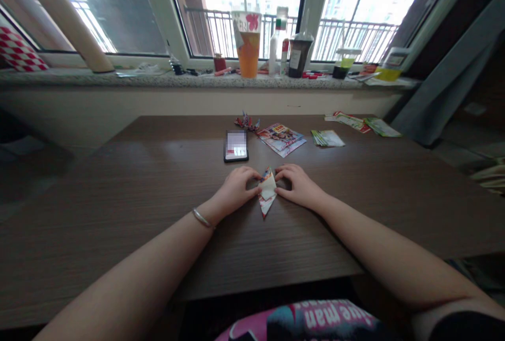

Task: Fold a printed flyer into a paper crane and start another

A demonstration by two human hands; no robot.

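A small folded piece of printed paper (268, 189), pointed at its top and bottom, lies on the brown table between my hands. Its middle shows a pale plain face, with coloured print near both points. My left hand (239, 187) pinches its left edge with thumb and fingers. On the opposite edge, my right hand (296, 185) holds the paper in the same way, with the fingers curled. Just beyond, a phone (235, 146) stands or lies with its screen lit, and a stack of colourful printed sheets (282, 138) rests to its right.
Behind the phone sits a small spiky folded-paper piece (247, 121). Green-edged sheets (327, 138) and more leaflets (351, 121) lie at the back right. A tall cup of orange drink (248, 46), bottles and a dark cup (299, 56) line the stone windowsill (158, 82).
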